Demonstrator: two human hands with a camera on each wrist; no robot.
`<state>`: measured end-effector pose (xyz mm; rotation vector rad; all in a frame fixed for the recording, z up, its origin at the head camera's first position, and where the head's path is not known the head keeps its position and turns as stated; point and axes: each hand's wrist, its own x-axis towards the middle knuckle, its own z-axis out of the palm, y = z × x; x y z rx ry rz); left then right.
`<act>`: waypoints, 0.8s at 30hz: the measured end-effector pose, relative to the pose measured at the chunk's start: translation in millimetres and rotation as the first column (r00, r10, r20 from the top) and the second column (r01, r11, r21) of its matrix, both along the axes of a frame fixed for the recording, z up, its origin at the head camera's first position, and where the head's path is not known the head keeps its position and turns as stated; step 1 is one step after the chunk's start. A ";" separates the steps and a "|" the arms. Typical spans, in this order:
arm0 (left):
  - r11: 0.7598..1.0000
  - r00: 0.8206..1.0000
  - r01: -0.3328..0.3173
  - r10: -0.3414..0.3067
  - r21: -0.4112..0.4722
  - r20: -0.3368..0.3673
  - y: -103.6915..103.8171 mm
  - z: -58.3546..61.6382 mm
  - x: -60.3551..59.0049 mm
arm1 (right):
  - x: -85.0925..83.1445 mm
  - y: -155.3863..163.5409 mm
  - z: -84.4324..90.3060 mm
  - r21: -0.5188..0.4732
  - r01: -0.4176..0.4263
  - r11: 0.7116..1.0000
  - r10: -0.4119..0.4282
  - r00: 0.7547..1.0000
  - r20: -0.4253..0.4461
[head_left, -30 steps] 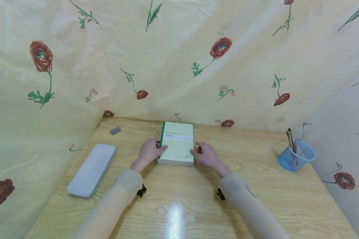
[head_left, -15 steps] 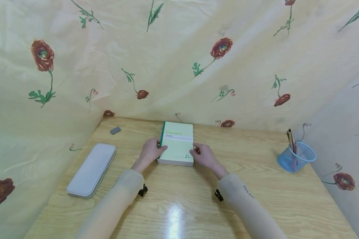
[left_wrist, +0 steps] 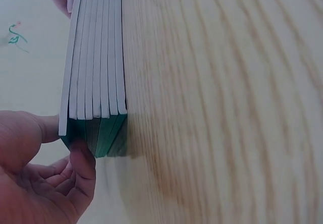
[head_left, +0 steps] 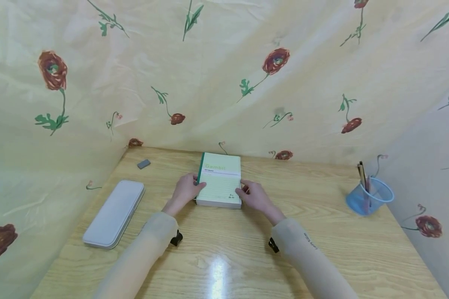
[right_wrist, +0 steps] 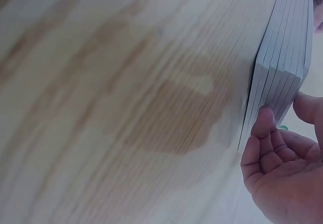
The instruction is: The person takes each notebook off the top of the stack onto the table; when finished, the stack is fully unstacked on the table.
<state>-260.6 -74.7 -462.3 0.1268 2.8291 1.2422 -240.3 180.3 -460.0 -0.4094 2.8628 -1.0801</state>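
A neat stack of several notebooks (left_wrist: 98,52) lies flat on the wooden table, pale page edges facing me and green spines on the left. The top notebook (head_left: 221,182) has a light green cover reading "Gambit". At its spine side, my left hand (head_left: 185,189) pinches it, thumb on the cover and a finger under the edge. In the left wrist view this notebook juts slightly past the others, with a thin gap beneath. My right hand (head_left: 256,195) holds the opposite edge, thumb on top; in the right wrist view its curled fingers (right_wrist: 263,123) touch the stack's side.
A pale, long pencil case (head_left: 114,214) lies at the left of the table (head_left: 224,257), with a small grey eraser-like block (head_left: 144,164) behind it. At the right stands a blue mesh pen holder (head_left: 366,197) containing several pens. Floral cloth surrounds the back and sides.
The top notebook has shifted slightly left, and its spine side appears a little raised. My right hand has closed in on the right edge. The other objects have stayed in place.
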 end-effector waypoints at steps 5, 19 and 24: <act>1.000 1.000 -0.013 0.013 -0.001 0.012 -7.3 2.3 -0.3 | -0.2 0.4 -0.7 0.002 -0.010 1.000 0.010 1.000 0.022; 0.975 0.975 -0.136 0.101 0.175 0.198 -46.7 9.4 -7.7 | -1.7 0.3 -1.8 0.052 0.004 0.999 -0.007 0.998 0.064; 0.947 0.963 -0.194 0.133 0.256 0.236 -62.2 8.1 -10.9 | -1.1 -0.7 -0.5 0.059 0.011 0.998 -0.016 0.996 0.088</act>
